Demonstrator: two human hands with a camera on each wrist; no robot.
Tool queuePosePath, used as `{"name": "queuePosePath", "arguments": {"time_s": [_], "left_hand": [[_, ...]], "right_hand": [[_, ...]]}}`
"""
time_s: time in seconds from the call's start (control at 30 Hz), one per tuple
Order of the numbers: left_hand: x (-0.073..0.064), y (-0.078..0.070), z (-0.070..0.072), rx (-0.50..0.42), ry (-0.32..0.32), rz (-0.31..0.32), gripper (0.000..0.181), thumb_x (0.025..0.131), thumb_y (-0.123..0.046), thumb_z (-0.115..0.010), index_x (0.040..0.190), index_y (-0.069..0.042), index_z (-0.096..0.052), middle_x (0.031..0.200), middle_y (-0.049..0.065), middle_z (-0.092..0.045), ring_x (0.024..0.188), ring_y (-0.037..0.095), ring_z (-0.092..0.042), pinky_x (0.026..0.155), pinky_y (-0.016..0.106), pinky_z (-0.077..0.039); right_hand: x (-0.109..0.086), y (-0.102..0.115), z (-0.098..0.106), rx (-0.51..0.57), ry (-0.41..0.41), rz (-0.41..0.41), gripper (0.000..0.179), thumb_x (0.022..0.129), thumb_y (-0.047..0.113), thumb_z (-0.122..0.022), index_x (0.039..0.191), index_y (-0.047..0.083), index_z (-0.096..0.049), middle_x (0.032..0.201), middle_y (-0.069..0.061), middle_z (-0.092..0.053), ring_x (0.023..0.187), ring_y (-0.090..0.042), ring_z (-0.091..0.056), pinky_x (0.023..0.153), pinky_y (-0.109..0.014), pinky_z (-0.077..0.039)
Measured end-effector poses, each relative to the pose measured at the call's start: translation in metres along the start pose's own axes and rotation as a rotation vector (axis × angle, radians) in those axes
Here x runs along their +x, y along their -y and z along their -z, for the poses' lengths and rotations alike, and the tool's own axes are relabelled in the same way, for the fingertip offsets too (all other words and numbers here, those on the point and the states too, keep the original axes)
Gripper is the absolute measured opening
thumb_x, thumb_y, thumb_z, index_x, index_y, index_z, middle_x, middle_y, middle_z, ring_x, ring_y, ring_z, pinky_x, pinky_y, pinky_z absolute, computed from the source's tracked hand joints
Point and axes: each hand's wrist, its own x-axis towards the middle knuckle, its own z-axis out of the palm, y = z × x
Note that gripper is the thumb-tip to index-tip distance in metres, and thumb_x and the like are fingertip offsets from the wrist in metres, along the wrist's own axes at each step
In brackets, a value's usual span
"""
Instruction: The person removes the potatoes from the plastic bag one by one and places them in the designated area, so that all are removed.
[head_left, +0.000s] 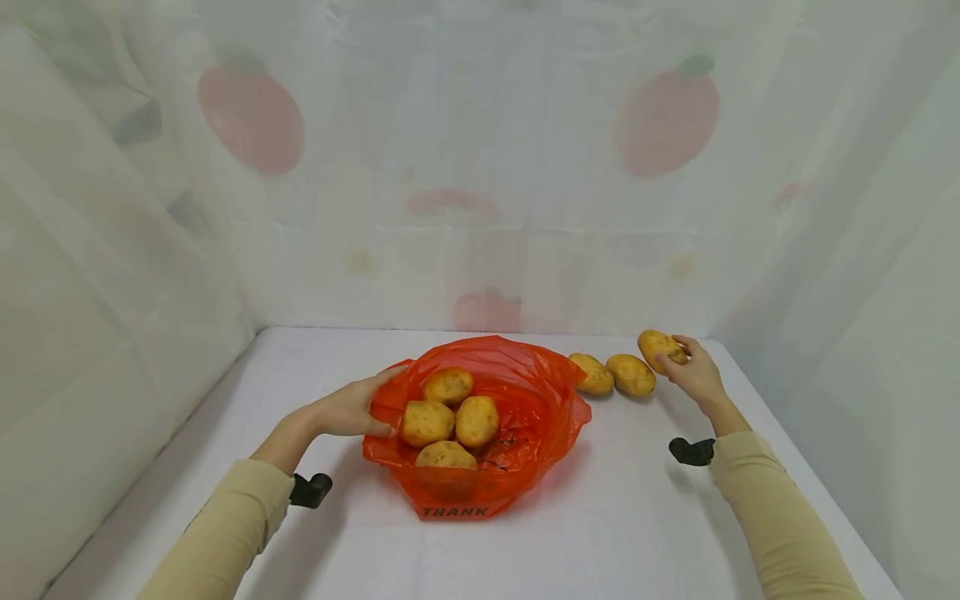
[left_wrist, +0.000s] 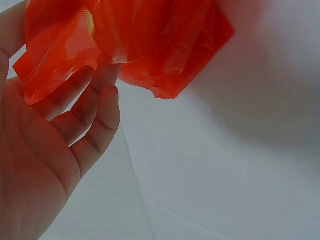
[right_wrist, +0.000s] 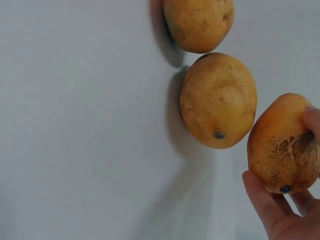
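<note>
A red plastic bag (head_left: 525, 467) printed "THANK" lies with its mouth spread, several yellow-brown potatoes (head_left: 477, 421) inside. At its left rim is my left hand (head_left: 352, 408), thumb and fingers spread apart. In the left wrist view, the relaxed fingers (left_wrist: 102, 115) touch the red film, which partly covers them. Over at the far right, my right hand (head_left: 697, 375) grips a potato (head_left: 658, 348) between thumb and fingers. The right wrist view gives this held potato (right_wrist: 282, 145) dark, rough marks. Just left of it, two more potatoes (head_left: 631, 375) lie side by side on the table.
The white-covered table (head_left: 600, 533) has white curtains (head_left: 480, 150) with faded red fruit prints behind it and at both sides. A black wrist mount (head_left: 310, 490) sticks out from the left sleeve, another (head_left: 692, 452) from the right.
</note>
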Motion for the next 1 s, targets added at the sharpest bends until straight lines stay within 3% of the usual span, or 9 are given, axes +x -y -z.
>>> {"name": "queuePosePath", "arguments": {"time_s": [0.2,0.4,0.73,1.0], "left_hand": [[0.0,-0.001,0.0,-0.006,0.0,-0.008,0.09,0.076,-0.023,-0.073,0.148,-0.025,-0.019,0.144,0.009,-0.035,0.123,0.031,-0.041,0.097,0.052,-0.039],[0.0,0.0,0.0,-0.003,0.002,-0.004,0.09,0.076,-0.024,-0.073,0.148,-0.025,-0.019,0.144,0.01,-0.035,0.124,0.032,-0.04,0.097,0.053,-0.039],[0.0,-0.001,0.001,-0.002,0.002,0.005,0.09,0.076,-0.024,-0.074,0.148,-0.025,-0.019,0.143,0.01,-0.036,0.122,0.031,-0.042,0.096,0.053,-0.04],[0.0,-0.001,0.001,-0.003,0.003,0.003,0.09,0.076,-0.023,-0.074,0.148,-0.025,-0.019,0.143,0.01,-0.036,0.122,0.031,-0.042,0.097,0.052,-0.039]], "right_hand": [[-0.002,-0.005,-0.001,-0.003,-0.024,-0.02,0.072,0.091,0.04,-0.052,0.142,-0.003,-0.023,0.138,-0.034,-0.03,0.108,-0.043,-0.05,0.08,-0.038,-0.052],[-0.004,-0.01,-0.003,-0.032,-0.047,-0.059,0.074,0.091,0.041,-0.051,0.142,-0.003,-0.023,0.137,-0.036,-0.028,0.118,-0.048,-0.037,0.093,-0.054,-0.04],[-0.005,-0.018,-0.004,-0.102,-0.119,-0.075,0.066,0.09,0.032,-0.054,0.138,-0.007,-0.029,0.131,-0.037,-0.035,0.12,-0.049,-0.035,0.099,-0.056,-0.032],[-0.007,-0.022,-0.006,-0.149,-0.108,-0.108,0.066,0.089,0.031,-0.054,0.136,-0.009,-0.03,0.13,-0.04,-0.035,0.119,-0.051,-0.035,0.099,-0.057,-0.031]]}}
